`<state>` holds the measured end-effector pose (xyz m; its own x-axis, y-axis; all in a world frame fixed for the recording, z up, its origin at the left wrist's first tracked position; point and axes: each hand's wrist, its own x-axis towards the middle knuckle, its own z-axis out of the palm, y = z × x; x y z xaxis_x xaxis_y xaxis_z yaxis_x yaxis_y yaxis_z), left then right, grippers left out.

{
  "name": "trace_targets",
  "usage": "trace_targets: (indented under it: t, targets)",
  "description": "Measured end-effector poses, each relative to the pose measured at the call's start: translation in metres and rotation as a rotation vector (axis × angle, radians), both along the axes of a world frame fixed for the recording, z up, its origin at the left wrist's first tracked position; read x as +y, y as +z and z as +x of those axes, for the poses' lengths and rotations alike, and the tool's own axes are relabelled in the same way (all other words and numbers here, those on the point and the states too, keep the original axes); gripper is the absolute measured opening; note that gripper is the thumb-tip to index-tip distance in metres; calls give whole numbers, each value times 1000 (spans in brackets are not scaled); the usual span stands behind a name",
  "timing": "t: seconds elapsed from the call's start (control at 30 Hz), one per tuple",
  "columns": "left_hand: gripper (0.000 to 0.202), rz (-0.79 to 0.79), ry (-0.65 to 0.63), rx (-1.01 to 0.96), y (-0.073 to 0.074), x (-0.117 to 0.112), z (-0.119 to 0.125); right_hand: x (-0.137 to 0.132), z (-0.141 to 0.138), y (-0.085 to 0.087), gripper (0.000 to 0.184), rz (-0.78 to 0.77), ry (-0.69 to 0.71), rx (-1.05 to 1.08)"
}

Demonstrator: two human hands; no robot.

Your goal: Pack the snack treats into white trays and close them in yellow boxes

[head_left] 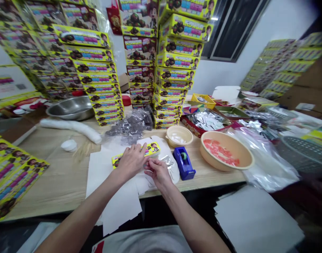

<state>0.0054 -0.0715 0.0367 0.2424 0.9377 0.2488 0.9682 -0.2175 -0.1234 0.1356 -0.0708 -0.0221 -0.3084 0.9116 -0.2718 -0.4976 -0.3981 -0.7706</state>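
A small yellow printed box lies on white flat cartons at the table's front middle. My left hand rests across its top, fingers curled over the far edge and holding it. Beside it, at the near long side of the box, my right hand is closed in a pinch. Whatever sits between those fingertips is too small to make out. Silver foil packets lie just right of the box. A blue tape dispenser stands to the right of my right hand.
Tall stacks of yellow boxes rise behind the work area. On the right are a bowl of white pieces, a basin of red packets and plastic bags. A steel bowl and clumped grey plastic lie left and behind.
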Motion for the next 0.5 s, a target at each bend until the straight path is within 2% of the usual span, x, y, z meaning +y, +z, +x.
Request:
trace_targets:
  t: [0.07, 0.1, 0.2, 0.27, 0.3, 0.37, 0.43, 0.5]
  targets:
    - [45, 7, -6, 19, -2, 2, -1, -8, 21, -1, 39, 3, -13, -47]
    - [44, 5, -6, 10, -3, 3, -1, -11, 37, -3, 39, 69, -68, -137]
    - [43, -6, -4, -27, -2, 5, 0, -16, 100, -12, 31, 404, -380, -603]
    - [45, -11, -2, -34, -1, 4, 0, -9, 141, -21, 29, 545, -535, -919]
    - [47, -16, -3, -32, 1, 3, -1, -4, 157, -25, 29, 568, -544, -1027]
    - [51, -41, -21, -27, 4, 0, -5, 9, 176, -34, 28, 566, -453, -1131]
    - [56, -74, -36, -46, 6, -5, -13, 18, 180, -40, 25, 556, -364, -1124]
    - [54, -84, 0, -98, 7, -11, -26, 20, 173, -46, 24, 524, -406, -1036]
